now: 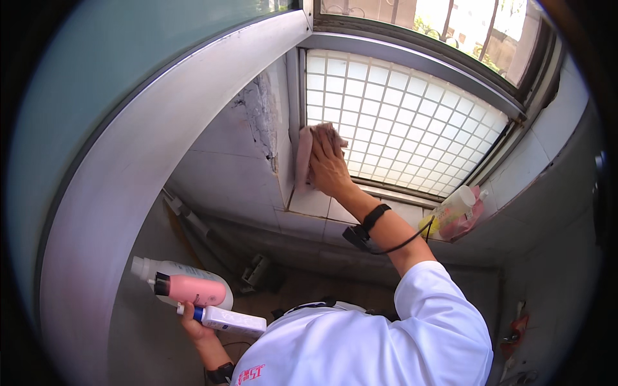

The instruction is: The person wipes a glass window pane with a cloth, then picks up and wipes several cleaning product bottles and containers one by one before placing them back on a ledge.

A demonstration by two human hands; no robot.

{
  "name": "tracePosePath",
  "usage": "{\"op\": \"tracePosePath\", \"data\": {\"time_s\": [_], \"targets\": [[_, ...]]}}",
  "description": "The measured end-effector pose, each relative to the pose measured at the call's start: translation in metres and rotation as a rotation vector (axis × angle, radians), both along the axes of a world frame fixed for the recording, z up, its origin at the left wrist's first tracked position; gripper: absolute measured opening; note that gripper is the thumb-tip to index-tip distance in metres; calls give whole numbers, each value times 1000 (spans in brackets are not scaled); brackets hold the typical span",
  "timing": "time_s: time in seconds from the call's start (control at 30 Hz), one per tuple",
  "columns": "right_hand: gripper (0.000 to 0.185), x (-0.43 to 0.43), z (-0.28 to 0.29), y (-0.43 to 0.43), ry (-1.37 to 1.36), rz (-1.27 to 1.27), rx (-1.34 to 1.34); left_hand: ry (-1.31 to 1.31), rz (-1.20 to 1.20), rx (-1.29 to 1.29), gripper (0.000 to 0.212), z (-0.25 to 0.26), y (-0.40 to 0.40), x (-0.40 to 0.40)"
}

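My right hand [330, 166] presses a greyish-pink cloth [304, 159] against the lower left corner of the window frame, beside the gridded frosted pane [386, 111]. Low on the left, my left hand [197, 328] is around a white bottle with a blue collar [234, 322], its fingers partly hidden behind it. A pink bottle with a black pump top [197, 290] and a large whitish jug [145, 268] lie against each other just above that hand; whether the hand also supports them is hard to tell. Both wrists wear black bands.
On the tiled sill's right end stand a clear container with yellow contents [446, 211] and a pink pouch [466, 219]. Long poles [186, 212] lean at the left wall, by a dark object on the floor. A curved pale frame [120, 144] borders the left; a red-handled valve [516, 333] sits lower right.
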State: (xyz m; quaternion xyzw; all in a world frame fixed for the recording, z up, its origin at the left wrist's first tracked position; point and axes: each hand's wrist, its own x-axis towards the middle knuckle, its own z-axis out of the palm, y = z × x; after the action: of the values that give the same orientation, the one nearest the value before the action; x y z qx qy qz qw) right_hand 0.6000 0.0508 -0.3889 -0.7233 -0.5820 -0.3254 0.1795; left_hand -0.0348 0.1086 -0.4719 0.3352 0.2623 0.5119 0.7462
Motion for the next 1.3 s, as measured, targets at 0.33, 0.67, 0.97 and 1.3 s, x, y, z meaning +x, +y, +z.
{"op": "tracePosePath", "data": {"time_s": [0.33, 0.67, 0.97, 1.3], "targets": [[61, -31, 180, 52, -68, 132, 397, 17, 72, 1, 77, 4, 3, -7], [50, -27, 104, 23, 43, 125, 137, 18, 65, -10, 78, 0, 3, -5], [37, -37, 213, 44, 60, 219, 461, 51, 46, -45, 74, 18, -4, -13], [44, -26, 49, 18, 292, 166, 63, 41, 67, -19, 67, 21, -11, -1]]}}
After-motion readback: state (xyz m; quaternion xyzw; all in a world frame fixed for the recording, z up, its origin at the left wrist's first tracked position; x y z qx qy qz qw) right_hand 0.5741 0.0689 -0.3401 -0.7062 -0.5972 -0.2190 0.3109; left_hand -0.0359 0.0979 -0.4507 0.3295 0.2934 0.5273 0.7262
